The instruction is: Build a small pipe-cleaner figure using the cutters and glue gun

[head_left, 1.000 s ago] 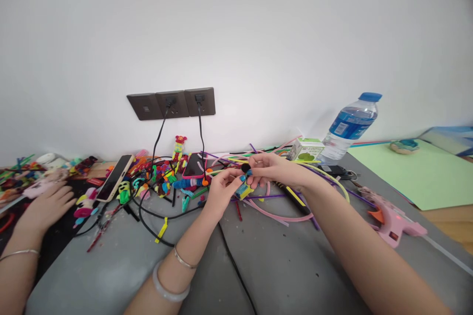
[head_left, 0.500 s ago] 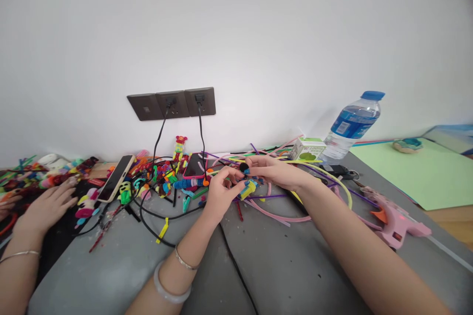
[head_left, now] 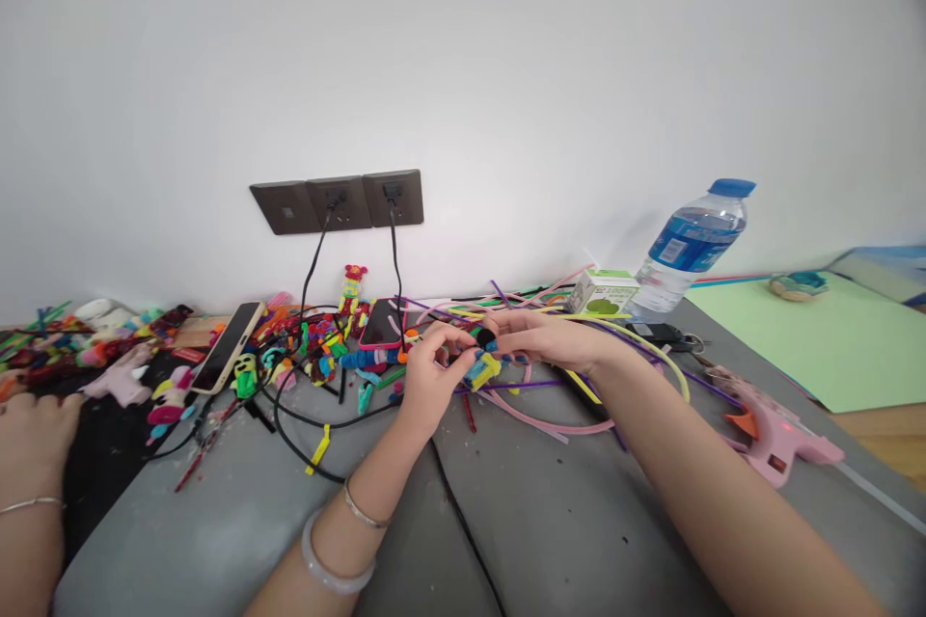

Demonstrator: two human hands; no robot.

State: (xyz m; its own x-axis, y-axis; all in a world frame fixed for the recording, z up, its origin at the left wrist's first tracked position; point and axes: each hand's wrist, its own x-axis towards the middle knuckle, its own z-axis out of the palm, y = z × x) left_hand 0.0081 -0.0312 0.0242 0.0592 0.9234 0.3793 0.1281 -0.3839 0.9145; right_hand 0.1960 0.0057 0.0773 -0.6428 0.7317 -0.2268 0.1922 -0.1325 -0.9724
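Note:
Above the middle of the table, my left hand (head_left: 432, 381) is closed, thumb and fingers pinching a small blue-and-yellow craft piece (head_left: 486, 370). My right hand (head_left: 554, 344) meets it from the other side, its thumb and fingers closed around a black round piece (head_left: 485, 338) at the top of the blue-and-yellow one. The fingers partly cover both pieces, and I cannot tell whether the two are joined. Loose pink strips (head_left: 539, 422) and yellow strips (head_left: 669, 362) lie under and behind my right hand.
Another person's hand (head_left: 33, 443) rests at the far left. A phone (head_left: 230, 347), a black cable (head_left: 452, 501) and fuzzy figures (head_left: 168, 400) lie left. Rightward are a small box (head_left: 604, 294), a tilted water bottle (head_left: 684, 246), a pink glue gun (head_left: 777, 443) and green paper (head_left: 781, 337).
The black round piece has come down against the blue-and-yellow piece, and my hands are closer together. The other person's hand has drawn back left, uncovering a pale pink piece.

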